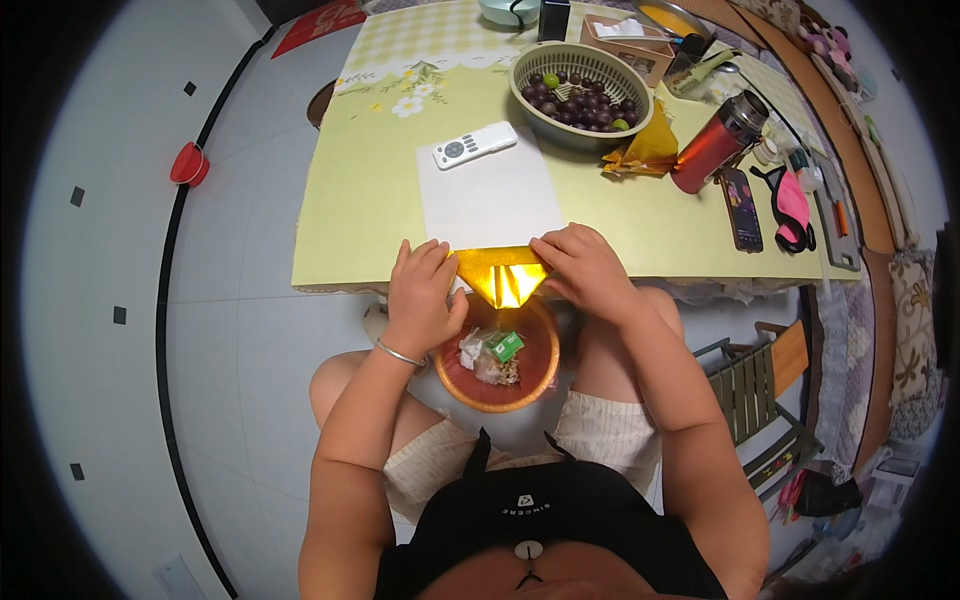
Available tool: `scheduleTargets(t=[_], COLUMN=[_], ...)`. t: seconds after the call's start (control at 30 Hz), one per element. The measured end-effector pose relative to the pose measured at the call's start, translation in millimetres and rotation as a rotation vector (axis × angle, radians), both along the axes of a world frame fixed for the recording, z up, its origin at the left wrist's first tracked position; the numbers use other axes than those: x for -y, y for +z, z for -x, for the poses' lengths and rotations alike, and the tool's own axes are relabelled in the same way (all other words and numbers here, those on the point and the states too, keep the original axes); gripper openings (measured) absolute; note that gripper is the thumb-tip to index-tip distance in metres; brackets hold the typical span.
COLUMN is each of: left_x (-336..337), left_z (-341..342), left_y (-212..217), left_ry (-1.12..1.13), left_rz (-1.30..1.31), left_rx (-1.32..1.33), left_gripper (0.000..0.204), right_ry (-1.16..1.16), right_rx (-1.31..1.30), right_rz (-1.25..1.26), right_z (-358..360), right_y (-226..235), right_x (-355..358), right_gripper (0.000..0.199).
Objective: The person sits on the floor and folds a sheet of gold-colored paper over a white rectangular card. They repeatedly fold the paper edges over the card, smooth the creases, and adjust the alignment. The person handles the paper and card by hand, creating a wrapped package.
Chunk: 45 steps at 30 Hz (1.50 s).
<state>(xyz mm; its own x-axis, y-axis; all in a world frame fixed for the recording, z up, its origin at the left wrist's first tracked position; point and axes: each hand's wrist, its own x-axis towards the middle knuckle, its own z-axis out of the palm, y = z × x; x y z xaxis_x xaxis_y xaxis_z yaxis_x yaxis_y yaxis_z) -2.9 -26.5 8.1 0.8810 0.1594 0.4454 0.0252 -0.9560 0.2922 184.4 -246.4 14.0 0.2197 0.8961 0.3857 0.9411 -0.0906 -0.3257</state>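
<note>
Both hands pinch the gold paper (503, 275) at the desk (360, 200) edge, six o'clock from the white sheet (490, 195): left hand (422, 295), right hand (585, 270). Best press evenly, keeping corners matched.

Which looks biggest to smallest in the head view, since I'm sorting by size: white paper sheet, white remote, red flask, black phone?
1. white paper sheet
2. red flask
3. white remote and black phone: too alike to rank.

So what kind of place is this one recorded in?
Most likely a home dining or living room: a table with a flowered cloth, a colander of grapes, a flask, and a cushioned bench alongside.
</note>
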Motion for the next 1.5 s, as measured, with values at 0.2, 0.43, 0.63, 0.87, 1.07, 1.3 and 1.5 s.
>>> scheduleTargets(t=[0.2, 0.43, 0.63, 0.87, 1.07, 1.3, 1.5], left_x=[-1.6, -8.4, -16.2, -20.8, -24.3, -28.7, -36.3], left_z=[-5.6, -16.1, -27.0, -31.9, -28.6, -23.7, -21.5], left_y=[-1.4, -9.8, -9.0, -5.2, 3.2, 12.8, 13.9], left_ry=[-0.017, 0.078, 0.111, 0.137, 0.129, 0.172, 0.147], left_rz=[0.093, 0.968, 1.508, 1.571, 1.564, 1.441, 1.414], left_rx=[0.099, 0.177, 0.221, 0.283, 0.271, 0.162, 0.085], left_gripper=[0.031, 0.012, 0.01, 0.007, 0.018, 0.011, 0.002], right_ry=[-0.009, -0.31, -0.286, -0.274, -0.217, -0.35, -0.286], right_rx=[-0.227, -1.153, -1.253, -1.272, -1.29, -1.387, -1.282], right_rz=[-0.118, -0.415, -0.608, -0.624, -0.631, -0.196, -0.163], right_z=[-5.6, -7.1, -0.9, -1.0, -4.5, -12.8, -7.5], right_y=[-5.8, -17.9, -12.5, -12.7, -16.9, -15.9, -2.5], right_x=[4.3, -2.7, -16.5, -19.8, -20.4, -13.0, -11.9], right_gripper=[0.027, 0.006, 0.008, 0.011, 0.011, 0.012, 0.009])
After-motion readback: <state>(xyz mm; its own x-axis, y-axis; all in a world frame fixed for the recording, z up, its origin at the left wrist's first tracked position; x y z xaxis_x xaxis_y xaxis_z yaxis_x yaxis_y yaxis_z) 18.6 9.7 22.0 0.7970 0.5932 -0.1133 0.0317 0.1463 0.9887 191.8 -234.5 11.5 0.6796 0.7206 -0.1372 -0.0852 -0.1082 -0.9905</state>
